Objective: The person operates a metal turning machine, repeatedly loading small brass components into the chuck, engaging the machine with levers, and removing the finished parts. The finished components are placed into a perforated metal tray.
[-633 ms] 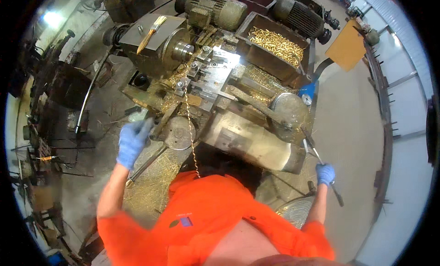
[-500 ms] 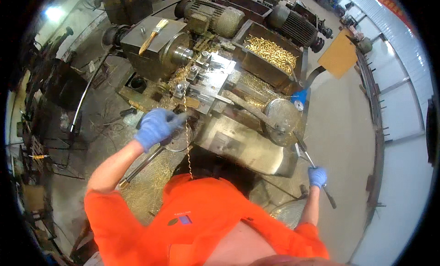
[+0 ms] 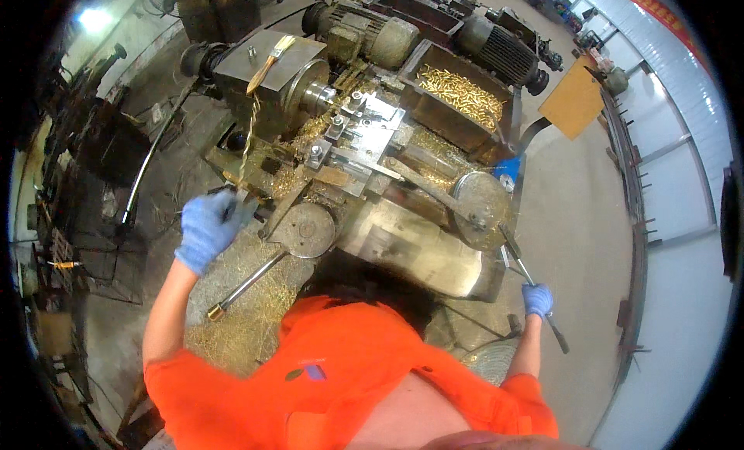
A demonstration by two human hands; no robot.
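- The left gloved hand, left of the frame's centre, is partly curled; its fingertips blur, so I cannot tell how tightly they close. A twisted brass shaving rises from beside them toward the upper left, perhaps pinched at its lower end to keep it at arm's length.
- The right gloved hand, right of centre and low, is wrapped firmly around a steel lever, probably gripped well away from the round hub for leverage.
- At upper left, a paintbrush lies on the flat-topped headstock, likely for easy reach.
- At upper right of centre, a metal bin gathers small brass pieces, presumably so they stay together.
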